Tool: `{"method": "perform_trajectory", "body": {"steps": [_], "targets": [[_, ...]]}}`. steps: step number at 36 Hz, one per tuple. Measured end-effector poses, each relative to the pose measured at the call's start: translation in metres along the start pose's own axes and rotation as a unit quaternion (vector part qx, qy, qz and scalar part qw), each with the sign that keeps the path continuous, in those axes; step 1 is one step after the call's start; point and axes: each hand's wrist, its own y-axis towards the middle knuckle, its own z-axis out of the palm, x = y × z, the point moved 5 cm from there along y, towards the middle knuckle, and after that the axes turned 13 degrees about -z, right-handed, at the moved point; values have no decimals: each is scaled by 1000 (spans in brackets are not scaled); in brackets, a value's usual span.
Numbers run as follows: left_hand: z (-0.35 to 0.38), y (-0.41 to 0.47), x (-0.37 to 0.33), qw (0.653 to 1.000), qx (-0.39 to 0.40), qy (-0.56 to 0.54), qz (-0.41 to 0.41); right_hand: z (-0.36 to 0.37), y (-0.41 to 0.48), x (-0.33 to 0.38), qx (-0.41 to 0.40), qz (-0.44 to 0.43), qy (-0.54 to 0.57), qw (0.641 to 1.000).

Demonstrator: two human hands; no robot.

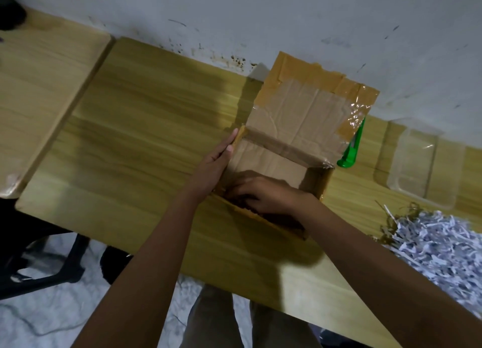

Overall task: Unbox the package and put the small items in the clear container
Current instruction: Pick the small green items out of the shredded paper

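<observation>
An opened cardboard box point(315, 183) stands on the wooden table, its taped lid flap point(307, 105) folded back toward the wall. My left hand point(212, 167) lies flat against the box's left wall, fingers stretched along its upper edge. My right hand point(263, 195) reaches down inside the box, fingers curled; what they touch is hidden in the dark interior. The clear container point(422, 165) sits empty to the right of the box, near the wall.
A green utility knife point(350, 152) lies between the box and the container. A heap of white and brown shredded paper point(440, 246) covers the table's right end. A second table point(39, 100) adjoins on the left, with a black chair point(39, 264) below it.
</observation>
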Motion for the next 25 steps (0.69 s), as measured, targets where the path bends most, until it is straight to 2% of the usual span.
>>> {"method": "perform_trajectory", "body": {"steps": [7, 11, 13, 17, 25], "targets": [[0, 1, 0, 1000, -1, -9, 1, -19, -29, -9, -16, 44, 10, 999], [1, -1, -2, 1000, -3, -4, -3, -21, -41, -10, 30, 72, -32, 996], [1, -2, -3, 1000, -3, -1, -2, -17, -41, -11, 27, 74, -38, 996], [0, -1, -2, 1000, -5, 1, 2, -6, -30, -16, -8, 61, -38, 997], [0, -1, 0, 1000, 5, 10, 1, 2, -3, -6, -25, -4, -65, 998]]}}
